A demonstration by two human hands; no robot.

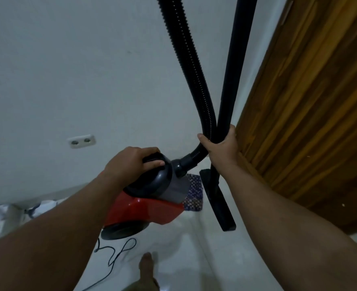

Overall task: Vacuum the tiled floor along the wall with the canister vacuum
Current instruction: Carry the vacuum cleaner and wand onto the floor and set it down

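A red and grey canister vacuum (pixel 150 208) hangs above the white tiled floor (pixel 194 259), lifted by its black top handle. My left hand (pixel 131 162) is closed around that handle. My right hand (pixel 221 148) grips the black ribbed hose (pixel 186 66) and the smooth black wand (pixel 234 66) together, both running up out of the top of the view. The black floor nozzle (pixel 217 200) dangles at the wand's lower end, off the floor, right of the canister. The white wall (pixel 79 70) fills the left and middle.
A wooden door (pixel 312 112) stands close on the right. A double wall socket (pixel 81 141) sits low on the wall. The black power cord (pixel 119 250) lies looped on the tiles under the canister. A patterned mat (pixel 194 194) lies by the wall, crumpled cloth (pixel 16 213) at left, my foot (pixel 147 267) below.
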